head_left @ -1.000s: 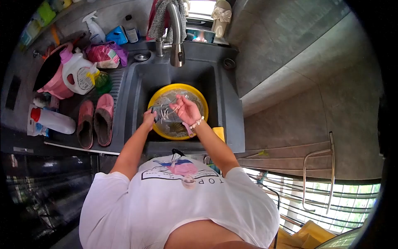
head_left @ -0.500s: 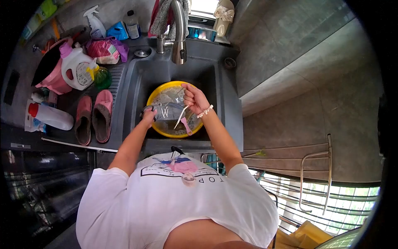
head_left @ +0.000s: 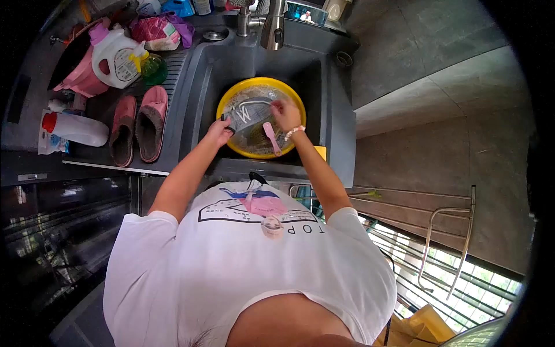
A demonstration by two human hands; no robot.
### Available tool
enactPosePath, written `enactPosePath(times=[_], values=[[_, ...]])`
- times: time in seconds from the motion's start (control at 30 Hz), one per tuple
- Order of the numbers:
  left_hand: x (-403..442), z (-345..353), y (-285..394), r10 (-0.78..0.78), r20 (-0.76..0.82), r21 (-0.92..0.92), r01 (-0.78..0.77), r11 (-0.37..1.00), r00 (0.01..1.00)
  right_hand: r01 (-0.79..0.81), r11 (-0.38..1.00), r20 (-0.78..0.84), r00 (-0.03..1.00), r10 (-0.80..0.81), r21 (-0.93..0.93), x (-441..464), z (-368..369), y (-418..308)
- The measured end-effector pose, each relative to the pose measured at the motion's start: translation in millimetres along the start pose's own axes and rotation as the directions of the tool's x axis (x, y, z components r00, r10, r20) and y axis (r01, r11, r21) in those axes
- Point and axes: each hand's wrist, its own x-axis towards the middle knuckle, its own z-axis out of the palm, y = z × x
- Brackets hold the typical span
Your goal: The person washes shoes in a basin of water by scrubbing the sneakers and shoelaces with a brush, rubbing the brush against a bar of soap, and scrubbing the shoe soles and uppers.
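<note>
Fingers of the left hand are clamped on the dark edge of the grey lace-up shoe, held over the yellow basin, long axis running rightward from that grip; the white shoelace is pinched by the right hand at the far end.

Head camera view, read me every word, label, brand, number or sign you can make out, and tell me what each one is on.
"TOP": on the front of the white T-shirt.
Too small or blurred to read: the labels on the white jug and the pink pack.
The zigzag on the grey shoe is white lace, not lettering.
</note>
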Motion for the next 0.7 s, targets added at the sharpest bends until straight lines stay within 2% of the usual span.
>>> enactPosePath(times=[0.07, 0.1, 0.17, 0.2, 0.33, 0.4, 0.43, 0.5, 0.57, 0.6, 0.67, 0.7], values=[[-10, 10, 1, 0.001, -0.01, 0.004, -0.001, 1.0, 1.0, 0.129, 0.938, 0.242, 0.946, -0.214, 0.322, -4, 3, -19], [-13, 12, 0, 0.004, -0.019, 0.007, -0.004, 1.0, 1.0, 0.126, 0.938, 0.241, 0.948, -0.21, 0.322, -7, 5, -28], [7, 0, -8, -0.017, 0.03, -0.011, 0.017, 1.0, 0.999, 0.246, 0.935, 0.246, 0.919, -0.309, 0.256, -14, 12, -43], [5, 4, -7, -0.032, 0.08, -0.033, 0.035, 0.999, 0.996, 0.244, 0.936, 0.243, 0.92, -0.306, 0.255, -16, 19, -44], [-7, 11, -10, -0.031, 0.045, -0.019, 0.032, 0.999, 0.999, 0.277, 0.958, 0.256, 0.923, -0.286, 0.071, -24, 30, -49], [0, 6, -11, -0.069, 0.163, -0.099, 0.086, 0.991, 0.984, 0.322, 0.941, 0.304, 0.911, -0.278, -0.104, -26, 31, -51], [-5, 10, -10, -0.034, 0.182, -0.077, 0.048, 0.996, 0.983, 0.348, 0.933, 0.247, 0.915, -0.318, -0.089, -28, 43, -45], [-29, 27, -5, 0.003, 0.186, 0.004, -0.004, 1.0, 0.982, 0.298, 0.945, 0.259, 0.931, -0.257, -0.134, -27, 38, -49], [-35, 33, -3, 0.015, 0.184, 0.064, -0.028, 0.998, 0.983, 0.136, 0.978, 0.391, 0.901, -0.188, 0.156, -21, 29, -50], [-31, 29, -2, -0.007, 0.143, 0.028, 0.003, 1.0, 0.99, 0.14, 0.979, 0.379, 0.906, -0.187, 0.148, -19, 28, -47], [-18, 18, -1, -0.027, 0.109, -0.01, 0.028, 1.0, 0.994, -0.147, 0.85, 0.532, 0.828, -0.174, 0.507, -19, 40, -30], [-10, 12, -1, -0.023, 0.09, -0.017, 0.024, 1.0, 0.996, -0.141, 0.851, 0.527, 0.831, -0.175, 0.506, -22, 43, -28]])
